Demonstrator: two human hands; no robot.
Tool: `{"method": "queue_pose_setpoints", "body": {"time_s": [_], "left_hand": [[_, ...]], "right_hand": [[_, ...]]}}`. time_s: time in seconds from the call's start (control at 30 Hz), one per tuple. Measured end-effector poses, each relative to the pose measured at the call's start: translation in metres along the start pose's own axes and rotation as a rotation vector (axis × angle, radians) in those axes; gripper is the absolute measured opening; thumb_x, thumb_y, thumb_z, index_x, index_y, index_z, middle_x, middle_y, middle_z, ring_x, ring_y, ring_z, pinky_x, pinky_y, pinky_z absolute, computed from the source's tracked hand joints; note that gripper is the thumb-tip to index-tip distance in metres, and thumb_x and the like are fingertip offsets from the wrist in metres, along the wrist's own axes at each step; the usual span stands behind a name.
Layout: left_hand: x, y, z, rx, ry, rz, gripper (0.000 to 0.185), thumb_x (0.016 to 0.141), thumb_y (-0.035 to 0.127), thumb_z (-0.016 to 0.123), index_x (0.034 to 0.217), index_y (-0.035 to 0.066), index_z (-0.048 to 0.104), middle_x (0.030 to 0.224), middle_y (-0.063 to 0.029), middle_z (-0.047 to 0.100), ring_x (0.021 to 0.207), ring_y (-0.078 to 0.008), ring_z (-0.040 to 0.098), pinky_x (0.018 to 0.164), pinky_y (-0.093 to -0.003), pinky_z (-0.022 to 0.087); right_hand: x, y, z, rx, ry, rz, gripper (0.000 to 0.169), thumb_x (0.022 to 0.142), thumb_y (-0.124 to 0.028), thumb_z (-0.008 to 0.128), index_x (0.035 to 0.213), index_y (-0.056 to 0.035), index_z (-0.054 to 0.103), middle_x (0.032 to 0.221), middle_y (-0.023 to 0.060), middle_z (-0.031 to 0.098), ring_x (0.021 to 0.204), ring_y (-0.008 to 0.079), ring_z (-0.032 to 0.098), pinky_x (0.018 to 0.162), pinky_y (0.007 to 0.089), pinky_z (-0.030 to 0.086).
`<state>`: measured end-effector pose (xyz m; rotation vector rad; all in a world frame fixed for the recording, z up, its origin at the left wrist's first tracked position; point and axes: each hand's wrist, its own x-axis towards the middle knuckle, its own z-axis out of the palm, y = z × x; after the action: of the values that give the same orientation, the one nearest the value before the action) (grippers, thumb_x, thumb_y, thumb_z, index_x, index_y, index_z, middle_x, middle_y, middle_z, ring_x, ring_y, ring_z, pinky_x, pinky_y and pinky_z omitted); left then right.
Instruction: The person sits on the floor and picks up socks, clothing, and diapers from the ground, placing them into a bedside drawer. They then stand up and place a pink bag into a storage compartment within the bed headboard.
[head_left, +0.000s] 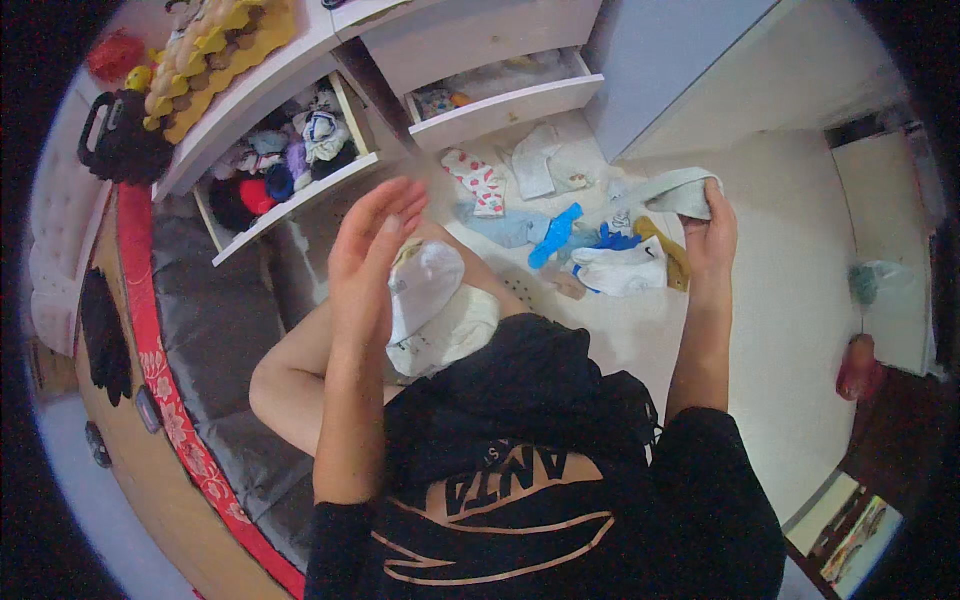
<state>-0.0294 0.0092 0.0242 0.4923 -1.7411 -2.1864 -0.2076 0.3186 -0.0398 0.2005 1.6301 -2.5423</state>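
Note:
My right hand (712, 232) is raised over the right side of the sock pile, its fingers closed on a pale grey-green sock (677, 193). The sock stretches leftward from my fingertips. My left hand (375, 244) is held up with nothing in it, thumb parted from the loosely curved fingers. Just below it, white socks (442, 330) rest on my lap. On the floor ahead lie a white sock (622, 268) with a black logo, a bright blue sock (555, 236), a mustard sock (667, 247), and a white sock with red spots (476, 182).
A pulled-out drawer (300, 214) full of bundled socks stands front left. Another drawer (510, 112) is open behind the pile. The blue-grey panel (660, 67) rises at right. Beside my left leg is a dark padded mat (217, 360); a black bag (124, 142) sits farther left.

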Motion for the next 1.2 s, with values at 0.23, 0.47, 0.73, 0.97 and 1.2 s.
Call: {"method": "queue_pose_setpoints", "body": {"time_s": [0.23,0.47,0.73,0.97,1.2], "left_hand": [[-0.039,-0.050,-0.018,0.674,0.040,0.233,0.038,0.080,0.008,0.051,0.118,0.000,0.046,0.121,-0.0143,0.050,0.117,-0.0263,0.042,0.100,-0.0363,0.029],[-0.030,-0.070,-0.008,1.254,-0.016,0.516,0.040,0.074,0.013,0.050,0.113,0.005,0.051,0.118,-0.0123,0.052,0.116,-0.0330,0.043,0.102,-0.0489,0.022],[-0.024,-0.072,-0.006,1.251,-0.008,0.542,0.038,0.072,0.013,0.052,0.109,0.005,0.052,0.116,-0.0114,0.054,0.113,-0.0328,0.045,0.100,-0.0482,0.025],[-0.019,-0.076,-0.005,1.245,-0.024,0.517,0.037,0.073,0.014,0.050,0.109,0.005,0.052,0.115,-0.0116,0.054,0.112,-0.0329,0.046,0.100,-0.0480,0.025],[-0.018,-0.072,-0.004,1.263,-0.039,0.496,0.037,0.073,0.014,0.051,0.109,0.005,0.053,0.115,-0.0113,0.054,0.111,-0.0329,0.046,0.100,-0.0486,0.025]], "right_hand": [[0.023,0.006,-0.024,-0.232,0.111,-0.121,0.032,0.085,-0.023,0.055,0.103,0.0038,0.052,0.098,0.0122,0.057,0.088,0.0192,0.057,0.075,0.0315,0.048],[0.039,0.049,-0.025,-0.163,0.060,0.031,0.027,0.082,-0.016,0.059,0.101,0.0018,0.053,0.094,0.0116,0.059,0.082,0.0187,0.060,0.072,0.0314,0.049],[0.081,0.149,-0.093,-0.654,0.119,0.300,0.036,0.076,-0.017,0.063,0.104,0.0020,0.051,0.096,0.0155,0.059,0.082,0.0230,0.060,0.069,0.0327,0.048],[0.021,0.270,-0.153,-1.481,-0.462,0.245,0.030,0.073,-0.022,0.060,0.096,-0.0037,0.058,0.098,0.0201,0.058,0.090,0.0366,0.055,0.082,0.0421,0.043],[-0.038,0.295,-0.133,-1.864,-0.702,-0.355,0.017,0.069,-0.018,0.057,0.083,-0.0129,0.066,0.090,0.0184,0.059,0.088,0.0341,0.056,0.077,0.0399,0.046]]}}
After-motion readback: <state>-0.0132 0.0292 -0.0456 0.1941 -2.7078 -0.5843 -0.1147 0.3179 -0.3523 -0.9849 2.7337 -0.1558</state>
